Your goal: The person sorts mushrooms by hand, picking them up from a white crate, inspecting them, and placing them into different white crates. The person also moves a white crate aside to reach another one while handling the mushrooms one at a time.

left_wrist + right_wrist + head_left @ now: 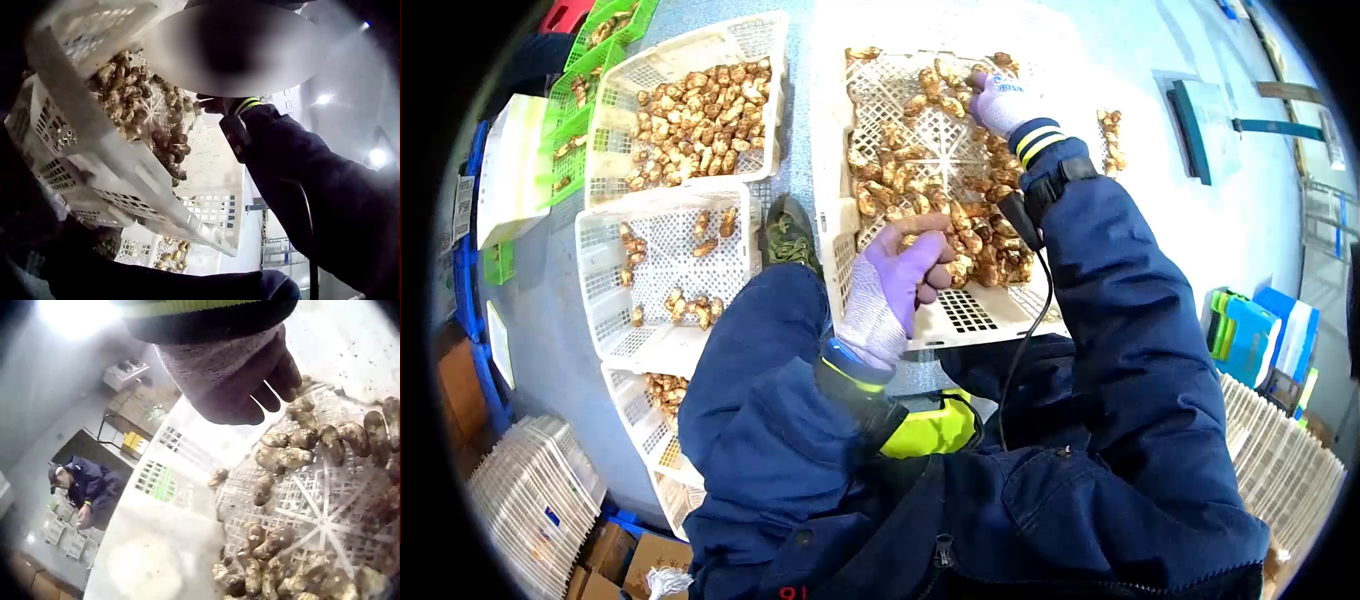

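Observation:
A large white plastic basket (837, 215) with a lattice floor holds many brown-and-cream mushrooms (900, 180), lying in clusters. My right hand (1003, 103), in a purple-and-white glove, reaches over the basket's far part. In the right wrist view its fingers (265, 394) extend down close to a few mushrooms (303, 415). My left hand (890, 285), gloved alike with dark stained fingertips, hovers at the basket's near left side. Its fingers are loosely bent beside the mushrooms, with nothing visible in them. A blurred oval covers part of the left wrist view.
To the left stand more white baskets: one heaped with mushrooms (705, 120), another with scattered ones (690, 305). Green crates (565, 130) line the far left. Stacked white baskets (535, 505) stand lower left. A cable (1025, 350) hangs from my right wrist. Another person (87, 490) is in the background.

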Motion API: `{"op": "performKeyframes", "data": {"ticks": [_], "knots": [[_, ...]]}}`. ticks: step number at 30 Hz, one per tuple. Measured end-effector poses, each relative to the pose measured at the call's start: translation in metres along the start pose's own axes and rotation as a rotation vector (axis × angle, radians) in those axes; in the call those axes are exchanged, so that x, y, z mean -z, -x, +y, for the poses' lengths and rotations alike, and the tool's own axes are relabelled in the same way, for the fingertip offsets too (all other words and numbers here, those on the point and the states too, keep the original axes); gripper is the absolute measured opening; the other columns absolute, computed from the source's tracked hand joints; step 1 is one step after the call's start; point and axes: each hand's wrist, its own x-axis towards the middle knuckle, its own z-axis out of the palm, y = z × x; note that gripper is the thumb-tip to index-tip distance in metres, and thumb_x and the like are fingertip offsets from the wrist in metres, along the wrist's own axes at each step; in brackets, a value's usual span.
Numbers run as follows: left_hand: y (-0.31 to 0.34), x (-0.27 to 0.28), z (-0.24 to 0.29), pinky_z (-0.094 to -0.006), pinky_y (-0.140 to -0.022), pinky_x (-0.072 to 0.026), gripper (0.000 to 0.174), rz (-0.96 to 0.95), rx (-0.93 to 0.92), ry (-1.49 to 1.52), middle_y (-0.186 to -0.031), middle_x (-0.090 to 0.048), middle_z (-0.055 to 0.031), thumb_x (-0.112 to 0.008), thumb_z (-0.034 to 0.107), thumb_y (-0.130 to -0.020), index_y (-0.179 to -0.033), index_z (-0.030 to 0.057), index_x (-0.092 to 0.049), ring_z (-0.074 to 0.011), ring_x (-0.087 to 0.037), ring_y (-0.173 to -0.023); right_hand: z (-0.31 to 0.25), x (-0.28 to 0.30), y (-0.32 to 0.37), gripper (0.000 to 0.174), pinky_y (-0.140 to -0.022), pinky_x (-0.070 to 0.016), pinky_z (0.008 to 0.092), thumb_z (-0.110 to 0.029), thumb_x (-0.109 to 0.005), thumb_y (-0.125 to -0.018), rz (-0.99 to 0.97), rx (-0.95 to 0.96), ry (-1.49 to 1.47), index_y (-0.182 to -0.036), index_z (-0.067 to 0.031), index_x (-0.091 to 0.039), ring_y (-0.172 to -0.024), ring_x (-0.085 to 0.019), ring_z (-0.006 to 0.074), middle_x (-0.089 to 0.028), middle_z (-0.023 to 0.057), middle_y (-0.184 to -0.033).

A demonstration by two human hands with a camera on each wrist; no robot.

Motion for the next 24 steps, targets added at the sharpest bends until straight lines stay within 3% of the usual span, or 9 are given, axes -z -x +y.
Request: {"op": "performKeyframes", "data": {"ticks": [4,7,11,12,14,15,20,23,24], "knots": [[0.001,-0.003,0.007,-0.0151,-0.046,-0.0333,0.035,0.077,0.061,-0.16,-0.079,-0.059,-0.0004,-0.062,0.025,-0.088,-0.116,0.0044,-0.056,-0.0027,-0.045,-0.055,0.001,-0.041,-0.014,0.048,-0.105,-0.0361,0.0457,-0.033,-0.057,-0.088,0.118,0.172,0.186,-0.133,-0.0164,-0.05,-0.131,-0.039,0.0308,-0.044,0.0116,-0.14],[0.0,-0.008,0.009,-0.0173,-0.052,-0.0401,0.032,0.166,0.073,-0.197,-0.081,-0.058,-0.0015,-0.061,0.028,-0.089,-0.109,0.0044,-0.057,-0.0056,-0.052,-0.061,-0.007,-0.066,-0.015,0.049,-0.1,-0.0383,0.0469,-0.034,-0.065,-0.08,0.25,0.082,0.223,-0.125,-0.0164,-0.055,-0.129,-0.039,0.0357,-0.051,0.0121,-0.13],[-0.006,-0.001,0.002,-0.0244,-0.064,-0.0509,0.033,0.155,-0.019,0.022,-0.085,-0.059,-0.0069,-0.059,0.026,-0.091,-0.105,-0.0032,-0.054,-0.0139,-0.061,-0.072,-0.003,-0.065,-0.001,0.045,-0.102,-0.0387,0.0419,-0.029,-0.065,-0.078,0.365,0.135,0.139,-0.121,-0.0152,-0.059,-0.131,-0.038,0.028,-0.054,0.0081,-0.128],[-0.009,0.005,-0.005,-0.0246,-0.064,-0.0514,0.033,0.138,-0.043,0.062,-0.085,-0.06,-0.0075,-0.058,0.025,-0.092,-0.106,-0.0038,-0.053,-0.0149,-0.062,-0.073,0.005,-0.066,0.003,0.041,-0.097,-0.0431,0.041,-0.029,-0.063,-0.08,0.486,0.248,0.115,-0.118,-0.0128,-0.061,-0.121,-0.05,0.0301,-0.06,0.0106,-0.121],[-0.015,0.01,-0.013,-0.0239,-0.062,-0.0505,0.033,0.214,-0.11,0.046,-0.083,-0.059,-0.0063,-0.059,0.027,-0.092,-0.107,-0.0016,-0.053,-0.0139,-0.061,-0.07,0.011,-0.055,0.011,0.038,-0.09,-0.0481,0.0401,-0.03,-0.061,-0.082,0.13,0.193,-0.245,-0.114,-0.0095,-0.063,-0.104,-0.061,0.0328,-0.066,0.0144,-0.108],[-0.013,0.009,-0.01,-0.023,-0.06,-0.0495,0.034,0.184,-0.099,0.072,-0.081,-0.058,-0.0052,-0.06,0.028,-0.092,-0.11,-0.0003,-0.054,-0.013,-0.06,-0.069,0.001,-0.032,0.039,0.036,-0.084,-0.0509,0.04,-0.031,-0.059,-0.083,0.087,0.193,-0.299,-0.111,-0.0083,-0.065,-0.092,-0.065,0.0346,-0.068,0.0181,-0.099],[0.002,-0.012,0.006,-0.0223,-0.054,-0.0427,0.037,0.179,0.037,-0.113,-0.074,-0.054,-0.0009,-0.057,0.031,-0.093,-0.115,0.0017,-0.059,-0.0091,-0.052,-0.06,-0.001,-0.023,0.035,0.037,-0.084,-0.0508,0.0426,-0.022,-0.055,-0.082,-0.09,0.233,0.104,-0.117,-0.013,-0.063,-0.092,-0.065,0.0334,-0.068,0.0178,-0.1],[0.0,-0.009,0.0,-0.0237,-0.055,-0.0448,0.04,0.112,0.052,-0.091,-0.074,-0.058,-0.0028,-0.058,0.037,-0.09,-0.115,0.0048,-0.06,-0.0102,-0.055,-0.061,-0.019,-0.019,0.019,0.034,-0.089,-0.0492,0.0436,-0.023,-0.051,-0.082,-0.021,0.256,0.182,-0.111,-0.0127,-0.066,-0.099,-0.065,0.031,-0.067,0.0152,-0.108],[-0.001,-0.008,-0.002,-0.0232,-0.056,-0.043,0.038,0.097,0.051,-0.078,-0.077,-0.056,-0.0022,-0.053,0.033,-0.093,-0.117,0.0034,-0.059,-0.0112,-0.055,-0.062,-0.031,-0.012,0.018,0.039,-0.095,-0.0447,0.0453,-0.028,-0.051,-0.084,-0.073,0.265,0.221,-0.119,-0.0135,-0.061,-0.111,-0.059,0.0316,-0.061,0.015,-0.122]]}}
